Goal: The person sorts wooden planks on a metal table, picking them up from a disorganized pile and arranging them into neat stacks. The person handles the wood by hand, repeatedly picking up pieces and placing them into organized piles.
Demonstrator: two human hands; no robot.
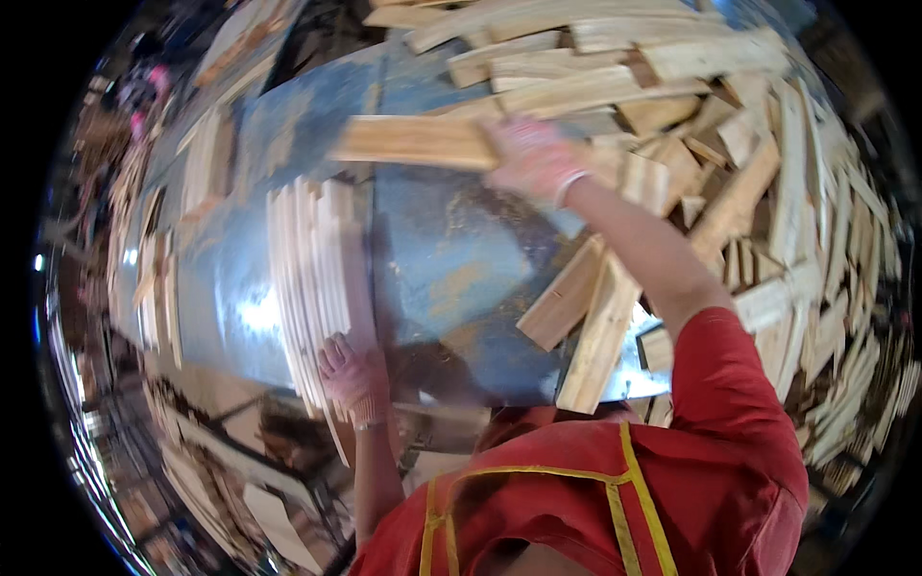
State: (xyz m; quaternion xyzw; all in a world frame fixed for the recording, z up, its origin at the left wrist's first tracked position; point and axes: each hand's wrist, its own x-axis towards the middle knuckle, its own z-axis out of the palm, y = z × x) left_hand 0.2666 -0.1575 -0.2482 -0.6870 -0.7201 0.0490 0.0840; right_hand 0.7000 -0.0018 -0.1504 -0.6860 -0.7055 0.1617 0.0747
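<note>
My right hand (534,158), in a light glove, grips the end of a flat wooden board (413,141) and holds it above the blue metal table (451,259). My left hand (353,376), also gloved, rests against the near end of a neat row of thin wooden slats (309,278) standing on edge on the table. The board lies crosswise above the far end of that row.
A big loose heap of wooden boards (768,173) covers the right and far side of the table. Two boards (586,317) jut over the near table edge. More slat stacks (206,158) lie at the left. Wood pieces lie on the floor (269,518) below.
</note>
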